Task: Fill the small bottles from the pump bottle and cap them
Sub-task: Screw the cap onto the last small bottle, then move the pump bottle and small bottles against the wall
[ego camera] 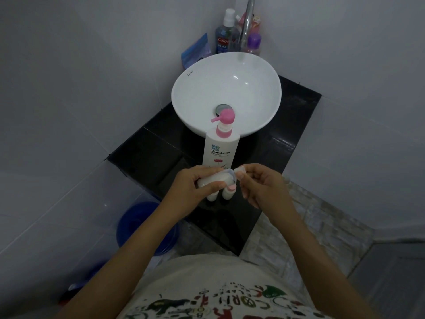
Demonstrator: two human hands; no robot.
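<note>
Head view:
Left hand: grips a small bottle lying sideways, near the counter's front edge.
Right hand: pinches its cap at the mouth.
Advice: seat the cap squarely, then twist.
Pump bottle: upright just beyond.
Obstacles: two small bottles directly beneath; basin farther off.

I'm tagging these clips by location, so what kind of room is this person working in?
Most likely a small home bathroom. A white basin sits on a black tiled counter under a metal tap, with mouthwash and other toiletries in the corner behind it.
</note>
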